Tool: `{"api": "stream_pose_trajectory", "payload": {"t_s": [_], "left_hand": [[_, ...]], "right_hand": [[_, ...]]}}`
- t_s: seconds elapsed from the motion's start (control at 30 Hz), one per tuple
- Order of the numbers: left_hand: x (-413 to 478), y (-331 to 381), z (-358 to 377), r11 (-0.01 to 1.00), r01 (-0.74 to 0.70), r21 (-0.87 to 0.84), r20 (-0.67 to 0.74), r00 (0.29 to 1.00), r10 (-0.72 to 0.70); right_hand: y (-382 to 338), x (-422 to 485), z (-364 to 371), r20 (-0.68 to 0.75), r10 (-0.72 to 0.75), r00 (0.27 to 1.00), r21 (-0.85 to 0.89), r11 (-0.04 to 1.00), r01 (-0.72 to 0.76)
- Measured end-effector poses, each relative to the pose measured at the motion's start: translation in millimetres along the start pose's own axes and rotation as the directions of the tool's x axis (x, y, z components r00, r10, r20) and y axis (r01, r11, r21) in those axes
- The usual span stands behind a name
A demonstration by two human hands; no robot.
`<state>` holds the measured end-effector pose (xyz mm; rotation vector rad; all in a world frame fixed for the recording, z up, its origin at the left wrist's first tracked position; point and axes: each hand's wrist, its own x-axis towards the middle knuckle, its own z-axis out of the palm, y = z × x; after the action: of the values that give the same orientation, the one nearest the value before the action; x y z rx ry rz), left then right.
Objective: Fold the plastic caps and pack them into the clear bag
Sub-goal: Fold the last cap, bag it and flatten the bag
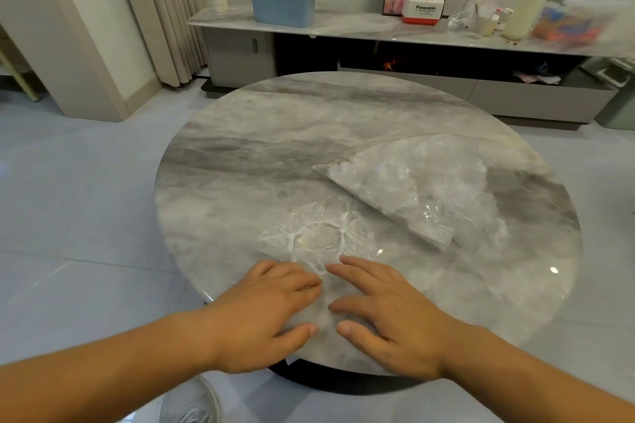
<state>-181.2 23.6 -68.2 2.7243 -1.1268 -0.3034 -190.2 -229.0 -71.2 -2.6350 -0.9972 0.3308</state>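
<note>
Both hands lie palm down at the near edge of the round marble table [240, 154], the left hand [264, 312] and the right hand [388, 316] side by side with a narrow gap between them. The fingers of both are stretched out and only slightly bent, curled round nothing. This looks like pressing to flatten the thin film and hold it against the slick stone before a fold. 1 plastic cap [316, 240] lies spread out just beyond the fingertips, its puckered elastic ring directly ahead of the gap between the 2 hands. Its near edge appears to run under the fingertips and show as pale film between the thumbs, though the film is too clear to be sure how far it reaches. The clear bag [412, 189] lies well past the right fingers, up and to their right. It is angled across the table with crumpled caps seemingly inside, within reach for packing yet clear of the folding spot. The fold has probably not begun.
</note>
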Motion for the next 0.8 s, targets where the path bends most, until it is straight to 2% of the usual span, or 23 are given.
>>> {"api": "stream_pose_trajectory", "payload": {"t_s": [0.13,0.23,0.3,0.47,0.57,0.67,0.8], "left_hand": [[-7.1,-17.8,0.6,0.996,-0.067,0.05,-0.027,0.997,0.069],[-13.5,-20.9,-1.3,0.997,-0.068,0.021,-0.032,0.997,0.068],[-16.3,-21.6,-1.6,0.998,-0.062,-0.004,-0.049,0.997,0.062],[-17.6,-18.8,-5.2,0.997,-0.043,0.066,-0.181,0.982,0.054],[-13.5,-22.3,-7.6,0.992,-0.073,0.098,-0.13,0.988,0.086],[-13.6,-33.2,-9.5,0.995,-0.094,-0.031,-0.004,0.996,0.094],[-12.4,-42.4,-13.4,0.961,0.032,-0.275,0.062,0.998,-0.016]], "right_hand": [[0.2,1.1,1.2,0.076,0.044,0.996,-0.013,0.999,-0.043],[0.7,-0.5,3.7,0.078,-0.001,0.997,-0.092,0.996,0.008],[-0.4,0.2,5.0,0.064,-0.021,0.998,-0.112,0.993,0.028],[-2.0,3.1,7.8,0.011,-0.036,0.999,-0.132,0.991,0.037],[-0.5,1.8,8.5,-0.017,-0.028,0.999,-0.07,0.997,0.027],[1.0,0.3,3.6,-0.079,-0.001,0.997,0.02,1.0,0.002],[8.7,-0.1,-3.6,-0.105,0.153,0.983,0.259,0.958,-0.121]]}}
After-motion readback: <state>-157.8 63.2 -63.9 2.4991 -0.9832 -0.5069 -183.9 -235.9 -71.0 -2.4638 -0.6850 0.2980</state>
